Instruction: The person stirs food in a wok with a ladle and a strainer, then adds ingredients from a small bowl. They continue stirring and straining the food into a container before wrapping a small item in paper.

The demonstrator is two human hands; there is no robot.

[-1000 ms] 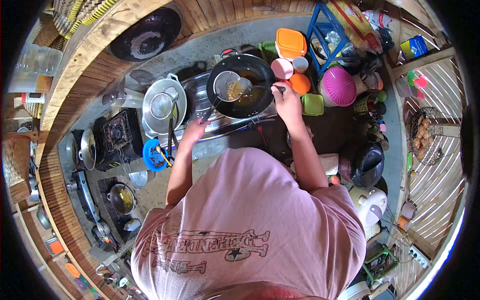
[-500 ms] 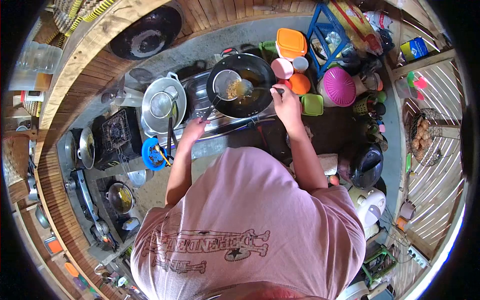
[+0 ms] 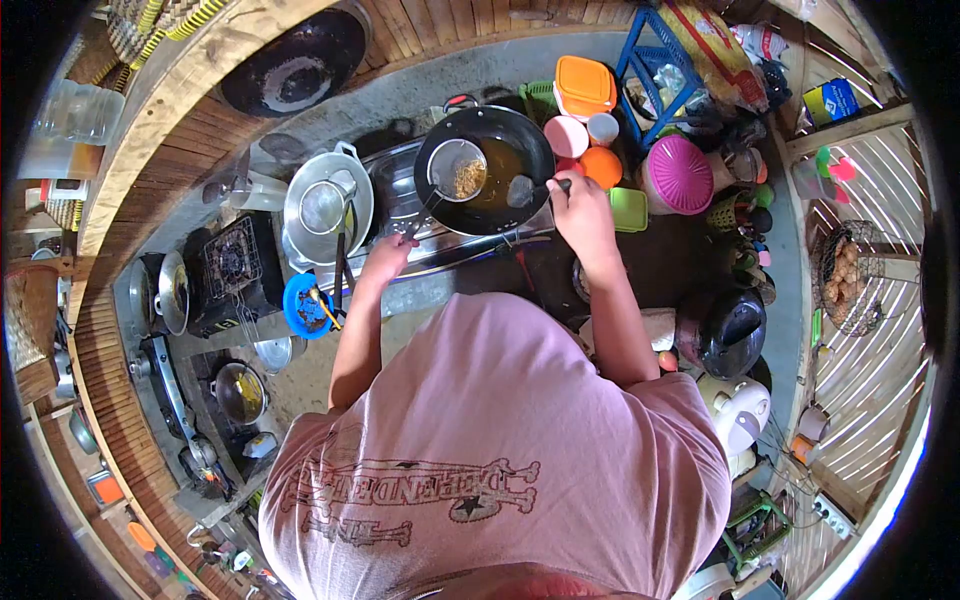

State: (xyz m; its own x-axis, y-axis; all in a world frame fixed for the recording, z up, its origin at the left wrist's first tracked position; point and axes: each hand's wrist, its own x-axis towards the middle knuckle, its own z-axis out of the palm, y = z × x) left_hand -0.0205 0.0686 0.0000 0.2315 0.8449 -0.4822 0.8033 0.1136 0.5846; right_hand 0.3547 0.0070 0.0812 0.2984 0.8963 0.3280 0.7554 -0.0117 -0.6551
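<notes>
My left hand [image 3: 387,258] grips the handle of a round mesh strainer [image 3: 446,162] held over the left part of a black wok [image 3: 540,150]. Golden-brown fried bits [image 3: 469,180] lie in the strainer's mesh. My right hand [image 3: 584,218] is closed around the dark handle of a spatula [image 3: 520,191]. Its rounded grey head is at the right side of the wok, apart from the strainer. Brownish oil [image 3: 505,160] shows in the wok, which sits on a metal stove [image 3: 400,190].
To the left stands a large metal pot [image 3: 296,225] with another strainer [image 3: 322,208] across it. A blue bowl [image 3: 292,300] holds dark bits and a spoon. Plastic containers, including an orange-lidded box [image 3: 585,85] and a green one [image 3: 628,210], crowd the wok's right side.
The spatula head has moved right, away from the strainer into the wok's right side, with my right hand shifting right and slightly down. The strainer has barely moved.
</notes>
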